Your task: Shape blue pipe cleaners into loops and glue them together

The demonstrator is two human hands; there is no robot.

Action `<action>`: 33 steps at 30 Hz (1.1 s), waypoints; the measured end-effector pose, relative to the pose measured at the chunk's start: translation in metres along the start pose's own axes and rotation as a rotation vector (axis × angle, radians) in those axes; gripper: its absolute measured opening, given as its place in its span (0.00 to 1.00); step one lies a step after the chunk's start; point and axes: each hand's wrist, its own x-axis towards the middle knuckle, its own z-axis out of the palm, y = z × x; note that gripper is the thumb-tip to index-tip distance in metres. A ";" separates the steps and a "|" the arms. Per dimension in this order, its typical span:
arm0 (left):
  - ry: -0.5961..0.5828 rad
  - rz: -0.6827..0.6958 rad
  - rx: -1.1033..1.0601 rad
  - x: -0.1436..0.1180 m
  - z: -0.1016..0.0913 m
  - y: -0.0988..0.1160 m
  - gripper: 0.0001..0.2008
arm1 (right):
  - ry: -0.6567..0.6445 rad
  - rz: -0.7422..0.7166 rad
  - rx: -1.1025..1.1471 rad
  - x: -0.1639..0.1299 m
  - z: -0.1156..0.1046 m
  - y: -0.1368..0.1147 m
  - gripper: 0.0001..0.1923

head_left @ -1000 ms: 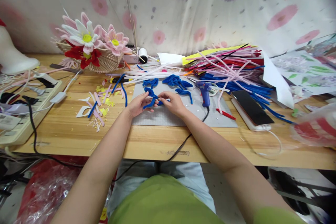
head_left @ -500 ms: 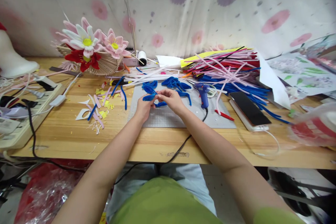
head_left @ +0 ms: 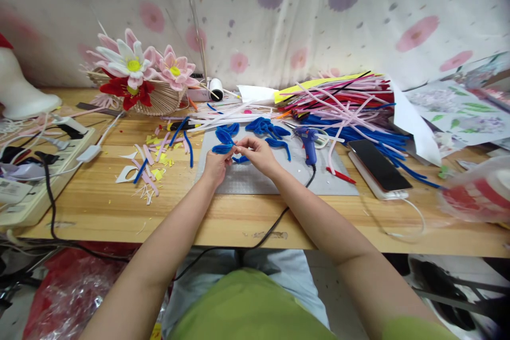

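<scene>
My left hand (head_left: pixel 217 166) is closed on a blue pipe-cleaner petal (head_left: pixel 222 148) that sticks out above the fingers over a grey cutting mat (head_left: pixel 255 185). My right hand (head_left: pixel 258 155) meets it from the right, thumb and fingertips pinched at the petal's inner end; the exact grip point is too small to make out. Just behind my hands lie more blue petals (head_left: pixel 263 126) on the mat. A curved blue piece (head_left: pixel 280 143) rests right of them. The blue glue gun (head_left: pixel 308 146) lies to the right, its black cord running toward me.
Bundled pipe cleaners (head_left: pixel 342 98) fill the back right. A phone (head_left: pixel 380 166) on a white block and a red-handled tool (head_left: pixel 341 175) lie at right. Scraps (head_left: pixel 149 170) litter the left, near a power strip (head_left: pixel 48 180). Fuzzy flowers (head_left: pixel 133 66) stand at the back left.
My right fingertips have shifted slightly toward me and left along the petal's inner end. The held petal has tilted a little. The items on the table stay put.
</scene>
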 end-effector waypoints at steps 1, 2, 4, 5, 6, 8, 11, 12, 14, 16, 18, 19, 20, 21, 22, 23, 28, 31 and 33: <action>-0.001 0.003 0.005 0.000 0.000 0.000 0.12 | 0.009 -0.006 -0.013 0.000 0.000 0.000 0.10; -0.001 0.005 0.011 0.000 -0.001 0.000 0.12 | 0.018 -0.011 -0.027 -0.001 0.001 0.001 0.10; 0.000 0.010 0.018 0.000 -0.001 0.000 0.12 | 0.036 -0.015 -0.049 -0.001 0.002 0.001 0.10; 0.001 0.013 0.018 0.000 -0.002 0.000 0.12 | 0.042 -0.014 -0.057 -0.001 0.003 0.002 0.10; 0.001 0.016 0.017 0.001 -0.002 0.000 0.13 | 0.045 -0.012 -0.063 -0.001 0.003 0.002 0.10; 0.004 0.016 0.013 0.002 -0.002 -0.001 0.13 | 0.047 -0.008 -0.074 -0.001 0.004 0.003 0.10; 0.013 0.010 0.004 0.003 -0.003 -0.002 0.12 | 0.045 -0.006 -0.087 -0.001 0.005 0.005 0.10; 0.012 0.006 -0.002 0.004 -0.003 -0.002 0.12 | 0.048 -0.007 -0.087 -0.001 0.006 0.005 0.10; 0.004 -0.005 -0.021 0.004 -0.003 -0.002 0.13 | 0.066 -0.015 -0.093 -0.001 0.007 0.005 0.10; -0.001 -0.015 -0.051 0.004 -0.003 -0.002 0.14 | 0.101 -0.022 -0.118 -0.001 0.009 0.005 0.10; 0.005 -0.019 -0.085 0.005 -0.004 0.000 0.14 | 0.127 -0.027 -0.150 -0.001 0.010 0.003 0.11; 0.009 -0.019 -0.102 0.006 -0.005 0.002 0.13 | 0.129 -0.029 -0.163 -0.001 0.010 0.003 0.11; 0.013 -0.018 -0.119 0.007 -0.007 0.004 0.13 | 0.122 -0.030 -0.171 -0.001 0.009 0.002 0.11; 0.018 -0.017 -0.138 0.008 -0.008 0.007 0.12 | 0.111 -0.031 -0.175 -0.001 0.007 0.002 0.11; 0.024 -0.013 -0.158 0.010 -0.011 0.010 0.11 | 0.099 -0.030 -0.179 -0.001 0.005 0.002 0.11; 0.033 -0.007 -0.179 0.011 -0.013 0.013 0.10 | 0.094 -0.026 -0.183 -0.001 0.002 0.002 0.11; 0.075 0.016 -0.197 0.016 -0.023 0.026 0.07 | 0.124 0.028 -0.201 0.000 -0.019 0.006 0.12; 0.086 0.026 -0.177 0.016 -0.023 0.027 0.07 | 0.019 0.083 -0.136 -0.003 -0.028 0.005 0.14; 0.087 0.031 -0.163 0.015 -0.022 0.025 0.09 | -0.094 0.105 -0.088 -0.005 -0.028 0.004 0.15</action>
